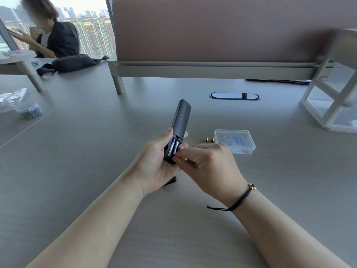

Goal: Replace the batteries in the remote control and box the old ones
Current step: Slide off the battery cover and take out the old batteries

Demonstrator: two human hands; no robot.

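My left hand (pixel 154 161) grips a dark grey remote control (pixel 180 118) with its back up and its battery bay open. Two blue-and-silver batteries (pixel 173 147) lie side by side in the bay. My right hand (pixel 210 163) pinches the near end of the right-hand battery with thumb and fingertips. Two gold-ended batteries (pixel 209 140) lie on the table just beyond my right hand. A small clear plastic box (pixel 234 141) with its lid shut sits beside them on the right. A dark piece, perhaps the battery cover (pixel 171 181), shows under my left hand.
A grey desk (pixel 96 151) spreads all around. A white open-frame shelf (pixel 336 93) stands at the right. A jar of coloured clips (pixel 30 110) and a plastic bag lie at the left. A partition (pixel 212 31) closes the back; a person sits far left.
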